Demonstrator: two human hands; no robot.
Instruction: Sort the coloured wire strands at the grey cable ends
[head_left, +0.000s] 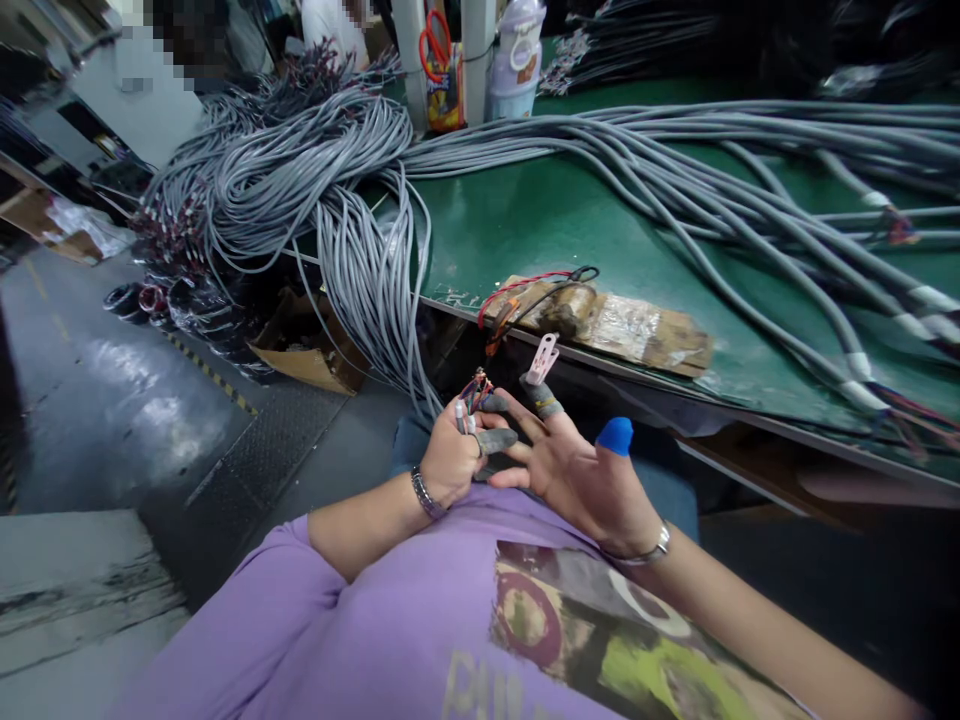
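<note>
My left hand (454,455) is closed in my lap around the end of a grey cable, with several thin coloured wires (475,388) fanning out above its fingers. My right hand (581,470) lies right beside it, palm up with fingers spread. It wears a blue cot (615,436) on the thumb and grey cots on other fingertips. A small pink clip-like piece (542,359) stands at the tip of its raised finger. The two hands touch at the fingers.
A green workbench (555,215) runs ahead, covered by long bundles of grey cables (322,170) that spill over its left edge. A taped cardboard pad (630,325) with red and black wires sits on the front edge. Scissors and a bottle (517,55) stand at the back. A cardboard box (300,345) rests on the floor.
</note>
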